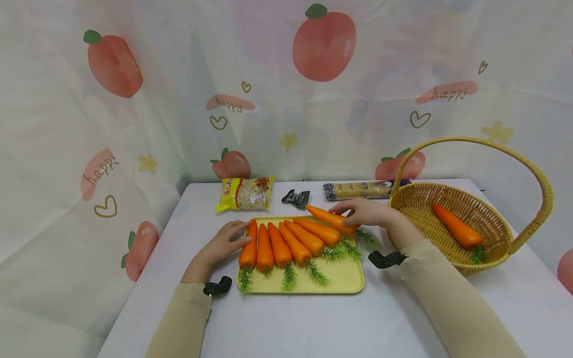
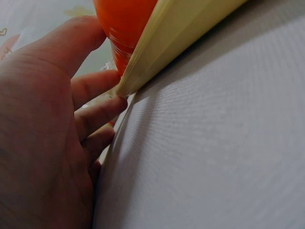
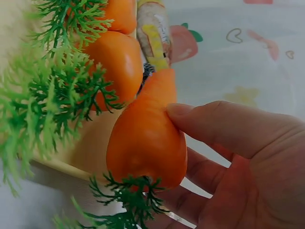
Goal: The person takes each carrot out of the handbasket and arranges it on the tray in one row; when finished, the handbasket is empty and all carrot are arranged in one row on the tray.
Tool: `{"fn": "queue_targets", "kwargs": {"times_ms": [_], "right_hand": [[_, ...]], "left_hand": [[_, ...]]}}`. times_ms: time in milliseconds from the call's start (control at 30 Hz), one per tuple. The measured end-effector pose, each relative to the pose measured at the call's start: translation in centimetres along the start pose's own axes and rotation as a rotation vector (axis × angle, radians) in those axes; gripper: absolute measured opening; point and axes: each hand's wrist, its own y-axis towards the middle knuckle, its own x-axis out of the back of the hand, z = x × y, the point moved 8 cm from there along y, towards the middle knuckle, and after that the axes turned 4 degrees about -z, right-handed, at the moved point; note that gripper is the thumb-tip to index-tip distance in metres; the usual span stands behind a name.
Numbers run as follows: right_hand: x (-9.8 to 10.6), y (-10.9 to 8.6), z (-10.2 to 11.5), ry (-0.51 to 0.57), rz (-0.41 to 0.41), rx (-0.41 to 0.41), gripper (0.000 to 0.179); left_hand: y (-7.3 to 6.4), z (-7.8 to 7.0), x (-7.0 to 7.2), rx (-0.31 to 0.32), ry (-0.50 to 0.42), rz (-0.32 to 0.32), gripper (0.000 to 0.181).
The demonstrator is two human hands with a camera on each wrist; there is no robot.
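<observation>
Several orange carrots with green tops lie fanned out on a yellow tray (image 1: 333, 279). My left hand (image 1: 226, 242) is at the tray's left edge, its thumb and fingertips touching the leftmost carrot (image 1: 248, 252) and the rim. In the left wrist view, its fingers (image 2: 97, 88) are only slightly bent. At the tray's upper right corner, my right hand (image 1: 364, 214) grips a carrot (image 1: 329, 219) from above. The right wrist view shows the thumb on one side of this carrot (image 3: 147, 138) and fingers on the other, its leafy top (image 3: 126, 200) hanging free.
A wicker basket (image 1: 447, 265) with a tall handle stands at the right, with one carrot (image 1: 456, 227) inside. Along the table's back lie a yellow food packet (image 1: 243, 194), a small black packet (image 1: 296, 198) and a long noodle-like pack (image 1: 358, 190). Behind hangs a printed curtain (image 1: 277, 49).
</observation>
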Motion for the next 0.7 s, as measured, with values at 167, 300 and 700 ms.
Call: {"fn": "queue_targets", "kwargs": {"times_ms": [167,300,700], "right_hand": [[-0.2,0.6,-0.1,-0.075,-0.008,0.019,0.038],[-0.4,1.1,-0.5,-0.097,-0.005,0.014,0.036],[-0.9,1.6,-0.8,-0.070,0.035,-0.032,0.038]], "left_hand": [[0.0,-0.1,0.0,-0.003,0.001,0.004,0.068],[0.1,-0.1,-0.1,-0.003,0.002,0.005,0.068],[0.0,-0.1,0.0,-0.003,0.003,-0.002,0.068]]}}
